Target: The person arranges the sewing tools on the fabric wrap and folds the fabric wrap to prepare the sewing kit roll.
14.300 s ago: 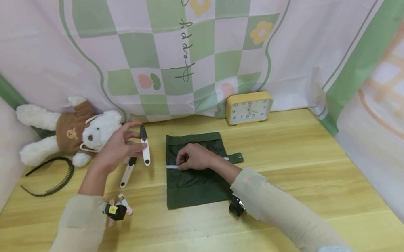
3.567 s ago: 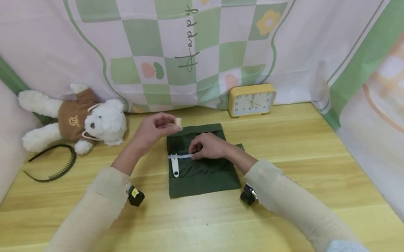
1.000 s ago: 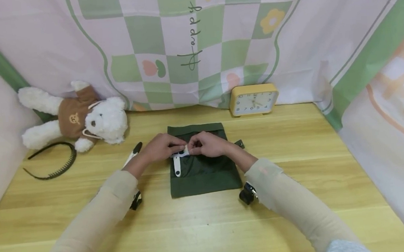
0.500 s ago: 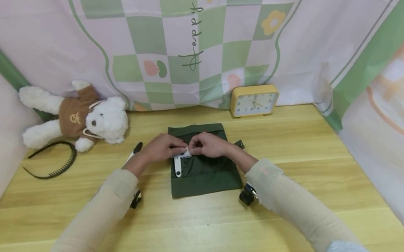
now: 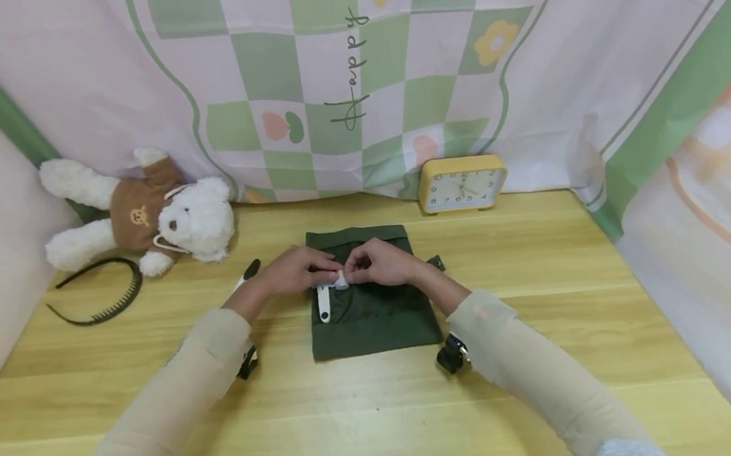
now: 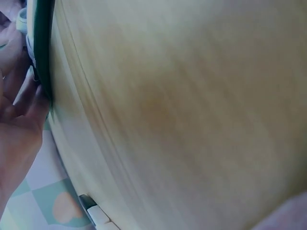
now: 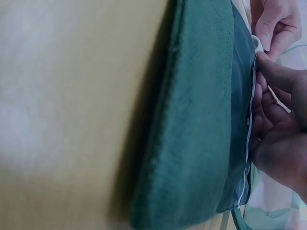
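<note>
In the head view, a dark green cloth roll lies unfolded, with a white elastic band across it. My left hand pinches a small whitish cylinder at the band. My right hand pinches the band right beside it, fingers curled. In the right wrist view, the white band runs past the right fingers up to the whitish piece, where both hands meet. A slim white tool with a dark dot at its end sits under the band on the left. My fingers hide how the cylinder sits in the band.
Partly behind my left forearm lies another white tool with a black tip. A black toothed headband and a white plush dog in a brown top lie at the left. A yellow clock stands at the back.
Earlier my left hand held a white tool, now under the band. Then it held the cylinder above the cloth. Both hands now meet at the band; over the last second they barely move.
</note>
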The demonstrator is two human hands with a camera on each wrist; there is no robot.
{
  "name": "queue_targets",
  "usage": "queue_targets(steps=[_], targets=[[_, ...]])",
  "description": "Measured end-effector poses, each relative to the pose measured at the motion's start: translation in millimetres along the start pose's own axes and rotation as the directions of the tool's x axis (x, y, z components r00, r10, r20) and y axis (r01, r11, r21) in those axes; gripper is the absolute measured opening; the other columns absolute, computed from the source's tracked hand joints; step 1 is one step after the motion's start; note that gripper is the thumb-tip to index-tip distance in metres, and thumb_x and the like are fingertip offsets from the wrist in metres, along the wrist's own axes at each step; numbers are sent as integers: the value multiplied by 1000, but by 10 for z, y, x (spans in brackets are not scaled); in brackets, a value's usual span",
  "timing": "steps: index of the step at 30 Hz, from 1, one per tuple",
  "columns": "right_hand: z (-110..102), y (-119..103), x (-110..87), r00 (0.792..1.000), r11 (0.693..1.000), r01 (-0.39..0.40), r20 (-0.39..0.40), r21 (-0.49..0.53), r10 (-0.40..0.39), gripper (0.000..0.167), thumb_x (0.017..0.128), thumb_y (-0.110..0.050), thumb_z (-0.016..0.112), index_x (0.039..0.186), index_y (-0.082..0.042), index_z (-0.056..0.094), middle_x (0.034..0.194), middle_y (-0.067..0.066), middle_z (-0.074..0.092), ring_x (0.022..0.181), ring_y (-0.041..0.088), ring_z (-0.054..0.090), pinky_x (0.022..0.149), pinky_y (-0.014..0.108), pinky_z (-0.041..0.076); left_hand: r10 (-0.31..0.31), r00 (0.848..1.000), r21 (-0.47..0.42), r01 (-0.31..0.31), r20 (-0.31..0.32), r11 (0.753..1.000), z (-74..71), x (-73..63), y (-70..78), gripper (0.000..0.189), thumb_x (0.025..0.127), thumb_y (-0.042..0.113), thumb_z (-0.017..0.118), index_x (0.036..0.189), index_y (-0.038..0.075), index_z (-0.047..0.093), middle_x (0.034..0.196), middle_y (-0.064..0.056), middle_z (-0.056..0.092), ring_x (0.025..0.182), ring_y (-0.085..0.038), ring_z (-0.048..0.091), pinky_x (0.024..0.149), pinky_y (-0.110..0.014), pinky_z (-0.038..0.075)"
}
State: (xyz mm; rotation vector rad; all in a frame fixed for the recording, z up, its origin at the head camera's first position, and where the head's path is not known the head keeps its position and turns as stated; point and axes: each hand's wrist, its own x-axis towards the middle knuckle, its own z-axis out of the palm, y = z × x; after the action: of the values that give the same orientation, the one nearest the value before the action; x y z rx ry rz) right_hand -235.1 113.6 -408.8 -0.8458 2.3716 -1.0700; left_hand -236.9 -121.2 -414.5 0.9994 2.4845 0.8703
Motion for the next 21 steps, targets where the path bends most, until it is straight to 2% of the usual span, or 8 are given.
queue_targets(steps=[4,12,21], targets=[[-4,28,-2,1000,999,-20,7,25,20,5,96,-10,72,95,-6,74,88,2,69,78,15,59,72,28,49,-16,999,-33,17,28,999,-1,0,0,37,102,24,64,136,10,65,145,-18,54,139,-34,46,111,-49,40],[-1,39,1,1000,999,-15,8,39,14,7,94,-10,74,97,-4,74,88,3,70,79,15,62,73,29,50,-24,999,-27,25,34,999,3,-5,14,38,102,25,65,137,9,65,146,-18,54,140,-34,44,112,-49,38],[3,38,-2,1000,999,-23,3,35,23,7,94,-11,74,96,-4,75,88,3,70,79,15,61,74,28,50,-66,998,-10,66,17,998,52,18,11,50,93,32,77,136,10,66,151,-19,48,140,-36,44,113,-48,38]])
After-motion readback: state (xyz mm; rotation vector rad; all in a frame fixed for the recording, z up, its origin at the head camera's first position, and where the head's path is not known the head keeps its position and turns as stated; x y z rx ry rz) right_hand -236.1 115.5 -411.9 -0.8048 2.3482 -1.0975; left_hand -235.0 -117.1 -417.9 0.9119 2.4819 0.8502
